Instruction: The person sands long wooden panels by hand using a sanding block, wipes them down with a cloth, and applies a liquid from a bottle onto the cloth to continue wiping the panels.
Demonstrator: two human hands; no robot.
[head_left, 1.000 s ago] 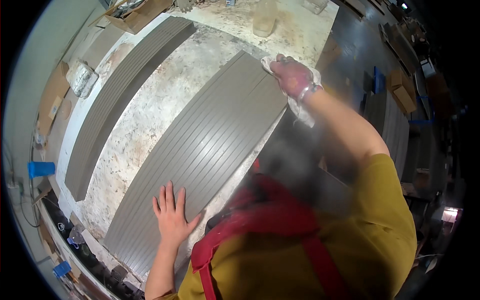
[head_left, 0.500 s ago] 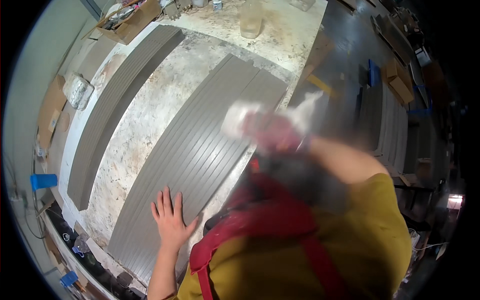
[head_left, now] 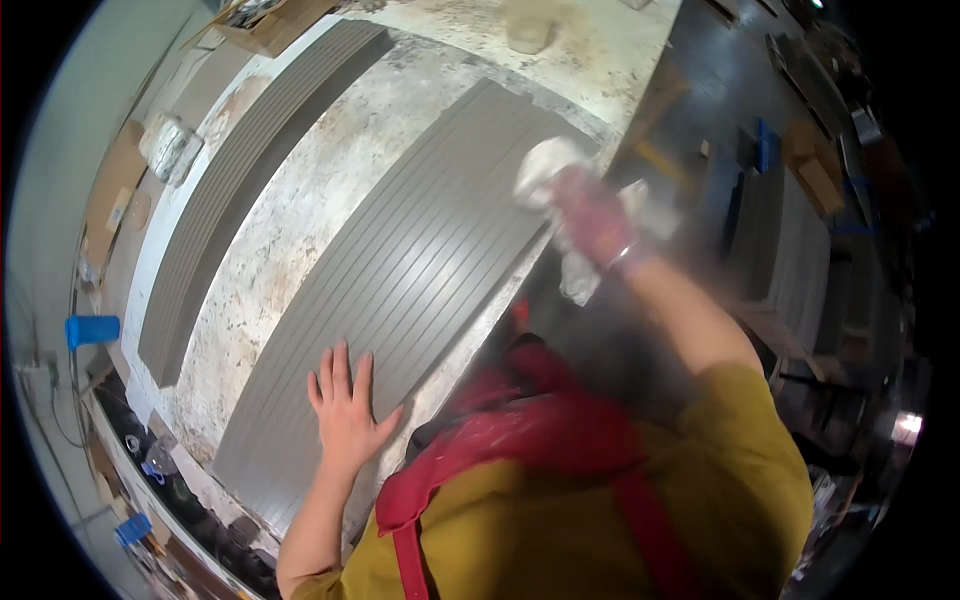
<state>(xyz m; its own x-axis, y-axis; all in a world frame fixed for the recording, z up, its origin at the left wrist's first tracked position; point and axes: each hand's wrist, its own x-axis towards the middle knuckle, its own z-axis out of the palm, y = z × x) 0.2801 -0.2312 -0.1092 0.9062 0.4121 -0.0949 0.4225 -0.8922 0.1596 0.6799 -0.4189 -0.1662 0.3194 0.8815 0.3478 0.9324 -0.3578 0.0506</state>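
Softly glossy grooved panel (head_left: 430,240), wad (head_left: 546,166) probably cloth.

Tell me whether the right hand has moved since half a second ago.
Yes, the right hand has moved toward the far right end of the grey panel.

Left hand (head_left: 348,422) lies flat, fingers (head_left: 341,374) spread; right hand (head_left: 594,216) is clenched, forearm (head_left: 690,308) angled forward.

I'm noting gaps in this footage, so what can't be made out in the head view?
In the head view:
Right hand: blurred by motion, fingertips hidden by the white cloth; whether the cloth touches the grooved grey panel is unclear.
Panel grooves under the left hand: covered by that hand.
Pale container: upper part cut off by the top edge.
Cardboard box: also cut off there.
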